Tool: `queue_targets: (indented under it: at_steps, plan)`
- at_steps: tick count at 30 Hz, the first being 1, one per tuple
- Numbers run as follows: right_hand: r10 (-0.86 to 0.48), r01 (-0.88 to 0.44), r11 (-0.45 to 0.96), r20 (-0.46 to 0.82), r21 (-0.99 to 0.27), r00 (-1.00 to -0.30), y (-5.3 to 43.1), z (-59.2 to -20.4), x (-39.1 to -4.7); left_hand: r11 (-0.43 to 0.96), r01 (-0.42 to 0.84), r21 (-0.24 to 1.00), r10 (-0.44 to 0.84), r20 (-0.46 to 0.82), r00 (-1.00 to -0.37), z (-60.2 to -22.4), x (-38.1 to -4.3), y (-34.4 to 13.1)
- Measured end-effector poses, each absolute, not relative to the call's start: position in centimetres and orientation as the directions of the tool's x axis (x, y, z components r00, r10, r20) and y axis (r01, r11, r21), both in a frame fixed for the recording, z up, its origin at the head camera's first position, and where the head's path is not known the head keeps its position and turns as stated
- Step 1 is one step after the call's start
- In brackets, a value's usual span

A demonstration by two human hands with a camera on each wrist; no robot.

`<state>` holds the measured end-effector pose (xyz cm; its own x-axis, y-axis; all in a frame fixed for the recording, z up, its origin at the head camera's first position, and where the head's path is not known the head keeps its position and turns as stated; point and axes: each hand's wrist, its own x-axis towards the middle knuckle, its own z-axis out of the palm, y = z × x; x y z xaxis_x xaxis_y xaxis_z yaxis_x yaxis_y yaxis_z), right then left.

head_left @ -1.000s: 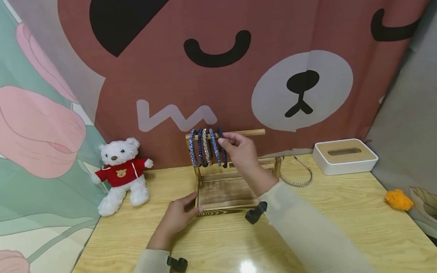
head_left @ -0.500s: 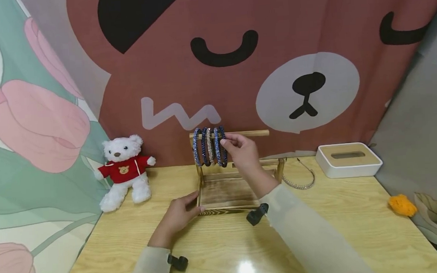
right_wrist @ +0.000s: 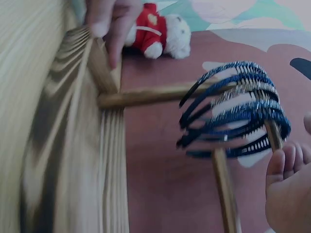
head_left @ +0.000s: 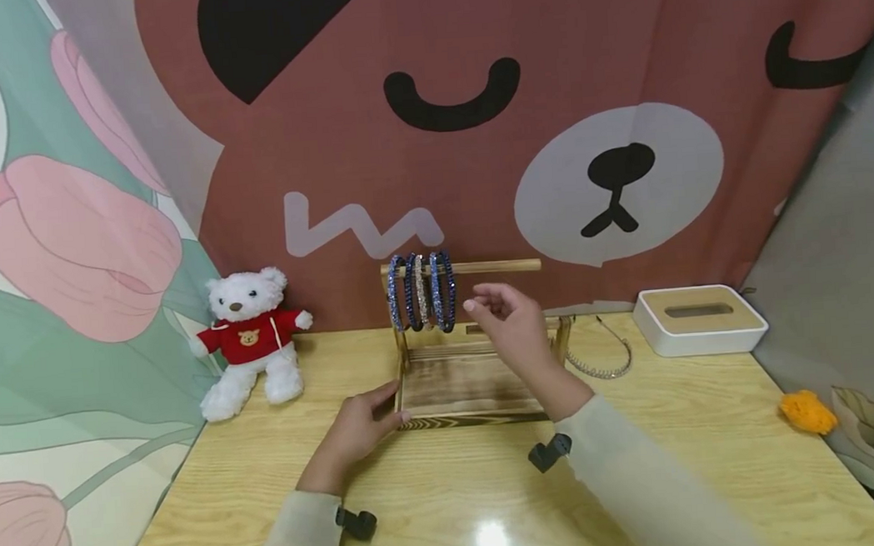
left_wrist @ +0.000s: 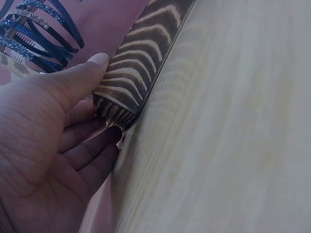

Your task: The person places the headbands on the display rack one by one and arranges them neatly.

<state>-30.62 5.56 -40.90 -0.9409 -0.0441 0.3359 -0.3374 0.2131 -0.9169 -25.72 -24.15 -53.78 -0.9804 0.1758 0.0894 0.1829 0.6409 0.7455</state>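
Note:
A wooden headband rack (head_left: 464, 381) stands on the table, with a flat base and a horizontal bar above. Several sparkly headbands, blue, dark blue and silver, hang side by side on the bar's left part; among them is a blue headband (head_left: 437, 294). My left hand (head_left: 353, 437) grips the base's front left corner, thumb over the dark striped front edge (left_wrist: 131, 68) and fingers behind the corner. Just right of the headbands and apart from them, my right hand (head_left: 519, 331) holds nothing, its fingers loosely bent. The bar's right part carries no headband.
A white teddy bear (head_left: 248, 330) in a red top sits left of the rack. To the right lie a thin silver headband (head_left: 604, 373), a white tissue box (head_left: 700, 336) with a wooden lid, and an orange fuzzy object (head_left: 808, 413). A patterned curtain hangs behind.
My right hand has let go of the rightmost dark blue headband, after sliding it left against the others, and has drawn back to the right. My left hand keeps its place.

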Motion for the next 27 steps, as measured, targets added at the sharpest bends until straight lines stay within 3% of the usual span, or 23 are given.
queue_targets:
  at_steps: [7, 10, 17, 21, 27]
  plan:
    - [-0.189, -0.558, 0.445, 0.535, -0.701, -0.823, 12.9, -43.9, -28.7, 0.645, 0.177, 0.744, 0.178, 0.079, -0.981, -54.0, -25.8, -23.9]
    - [-0.236, -0.582, 0.57, 0.562, -0.581, -0.793, 16.9, -44.9, -28.4, 0.658, 0.186, 0.73, 0.173, 0.094, -0.98, -53.8, -25.8, -24.0]
    - [-0.298, -0.449, 0.804, 0.39, -0.389, -0.871, 25.0, -47.0, -28.4, 0.659, 0.169, 0.733, 0.173, 0.071, -0.982, -53.6, -25.9, -24.2]
    - [-0.33, -0.431, 0.844, 0.324, -0.321, -0.887, 27.8, -48.3, -29.1, 0.656, 0.181, 0.733, 0.174, 0.086, -0.981, -53.6, -25.9, -24.2]
    - [-0.374, -0.429, 0.838, 0.217, -0.338, -0.902, 29.6, -49.8, -30.7, 0.662, 0.177, 0.728, 0.17, 0.085, -0.982, -53.7, -25.9, -24.2]
